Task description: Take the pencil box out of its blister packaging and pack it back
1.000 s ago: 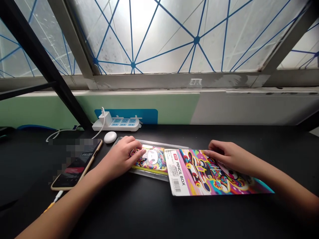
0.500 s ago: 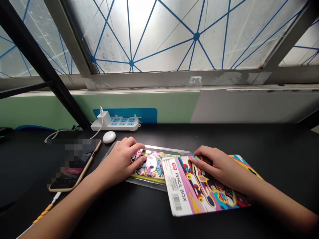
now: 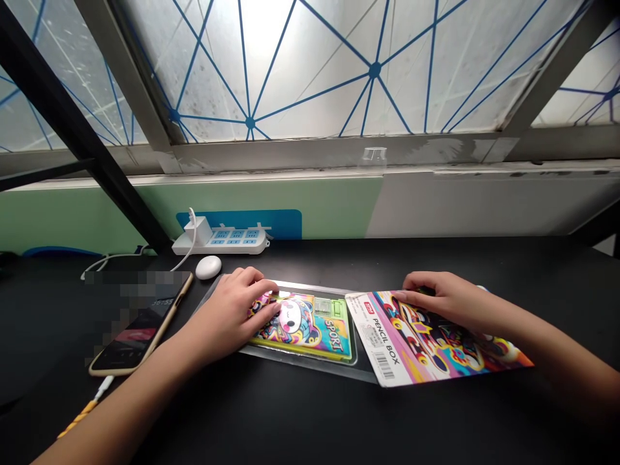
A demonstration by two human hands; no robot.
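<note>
A colourful pencil box [image 3: 310, 326] with "SPORT" on it lies in a clear plastic tray [image 3: 361, 368] on the black desk [image 3: 271, 420]. My left hand [image 3: 232, 313] rests on the box's left end, fingers curled over it. My right hand [image 3: 445, 298] grips the far edge of the printed card insert [image 3: 436, 349] marked "PENCIL BOX", which lies flat to the right of the tray with its left edge over the tray's right end.
A phone [image 3: 140, 326] with a cable lies at the left. Behind it are a white round earbud case [image 3: 208, 267] and a white power strip [image 3: 223, 240] with a charger against the wall. A window sill runs along the back.
My right hand has slid the card insert to the right, off the pencil box, uncovering the "SPORT" end. My left hand has stayed on the box.
</note>
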